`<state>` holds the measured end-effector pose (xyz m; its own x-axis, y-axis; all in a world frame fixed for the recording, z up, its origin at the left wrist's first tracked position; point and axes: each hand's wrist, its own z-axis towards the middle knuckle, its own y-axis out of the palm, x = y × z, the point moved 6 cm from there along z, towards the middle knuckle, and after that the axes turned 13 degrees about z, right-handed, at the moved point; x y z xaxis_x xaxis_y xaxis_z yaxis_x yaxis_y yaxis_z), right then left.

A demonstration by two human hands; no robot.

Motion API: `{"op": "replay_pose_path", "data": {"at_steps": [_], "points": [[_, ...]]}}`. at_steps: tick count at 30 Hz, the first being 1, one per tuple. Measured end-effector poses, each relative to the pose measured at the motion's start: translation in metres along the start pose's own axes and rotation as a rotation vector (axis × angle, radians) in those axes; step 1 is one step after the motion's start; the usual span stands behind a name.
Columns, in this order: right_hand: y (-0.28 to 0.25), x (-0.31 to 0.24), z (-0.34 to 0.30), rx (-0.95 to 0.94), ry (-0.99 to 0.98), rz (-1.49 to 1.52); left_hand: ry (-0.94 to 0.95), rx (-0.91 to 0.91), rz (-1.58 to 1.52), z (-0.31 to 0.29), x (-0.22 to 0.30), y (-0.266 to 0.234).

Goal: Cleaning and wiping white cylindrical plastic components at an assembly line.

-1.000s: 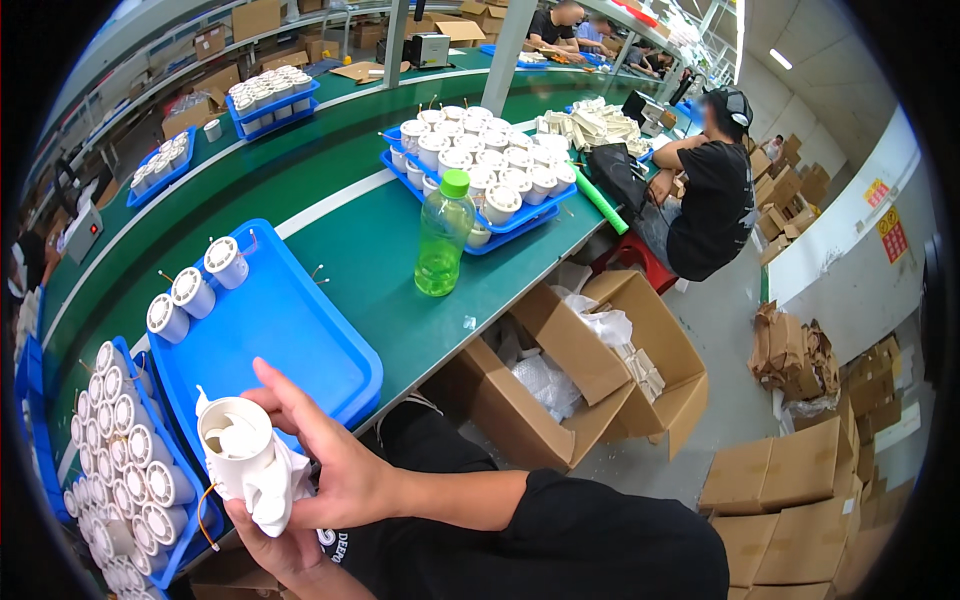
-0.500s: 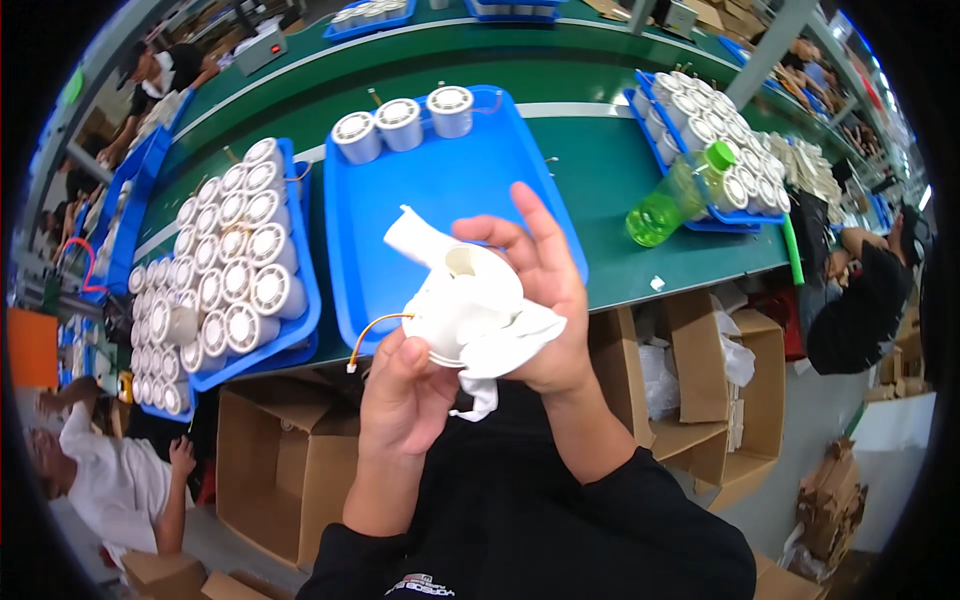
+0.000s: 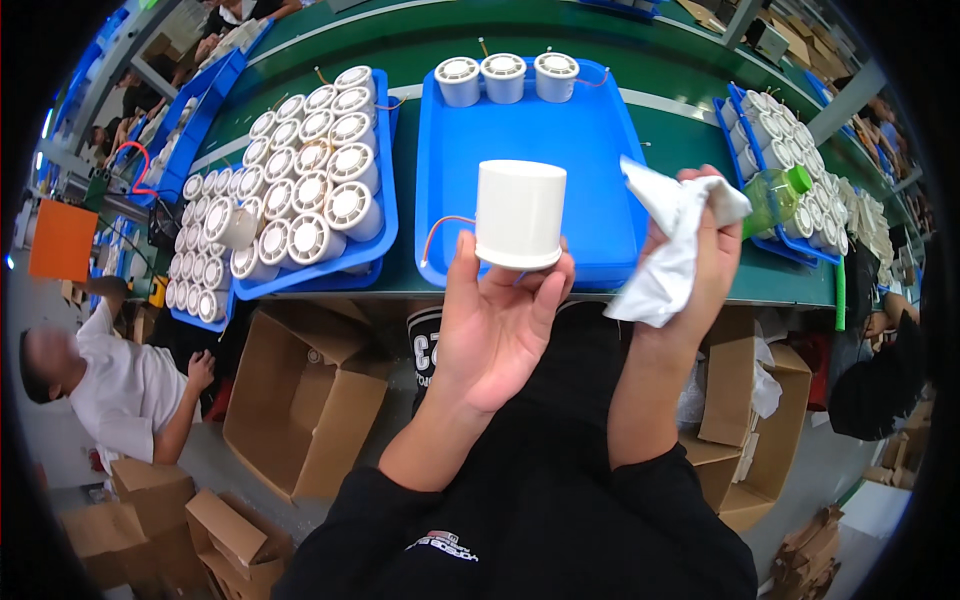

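My left hand [image 3: 490, 355] grips a smooth white cylindrical housing [image 3: 521, 212] by its lower rim, fingers and thumb wrapped around the base. A thin red-orange wire [image 3: 440, 228] with a small connector sticks out at its left side. In my right hand [image 3: 712, 262] is a crumpled white cloth [image 3: 672, 235], bunched between fingers and palm and apart from the housing. Beyond both hands lies a blue tray [image 3: 450, 140]. Along its far edge stand three white housings [image 3: 503, 85] with slotted round tops.
Left of the tray, stacked blue trays [image 3: 385, 225] hold many similar housings. At the right are more filled trays [image 3: 790, 130] and a green bottle [image 3: 768, 200]. Cardboard boxes [image 3: 300, 400] sit below the green bench [image 3: 780, 285]. A person in a white shirt [image 3: 125, 385] is at the left.
The cloth has come away from the housing and moved right in my right hand. My left hand now holds the housing alone, with its plain side showing. The whole view has shifted left.
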<state>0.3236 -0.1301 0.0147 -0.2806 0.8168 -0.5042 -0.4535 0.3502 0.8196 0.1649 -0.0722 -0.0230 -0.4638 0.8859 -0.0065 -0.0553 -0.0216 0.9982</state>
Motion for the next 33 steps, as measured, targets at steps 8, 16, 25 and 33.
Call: {"op": "replay_pose_path", "data": {"at_steps": [8, 16, 25, 33], "points": [[-0.001, -0.021, 0.006, 0.003, -0.153, -0.091, -0.065, -0.007, -0.018, -0.002, -0.012, 0.001], [0.011, -0.015, -0.003, -0.151, 0.055, 0.009, -0.091, -0.009, -0.032, -0.004, -0.014, 0.001], [0.065, -0.013, -0.041, -0.811, -0.118, -0.698, 0.077, 0.147, 0.313, 0.001, -0.005, -0.001], [0.070, 0.002, -0.057, -0.790, -0.420, -0.795, 0.265, 0.092, 0.523, -0.003, 0.004, -0.006]]}}
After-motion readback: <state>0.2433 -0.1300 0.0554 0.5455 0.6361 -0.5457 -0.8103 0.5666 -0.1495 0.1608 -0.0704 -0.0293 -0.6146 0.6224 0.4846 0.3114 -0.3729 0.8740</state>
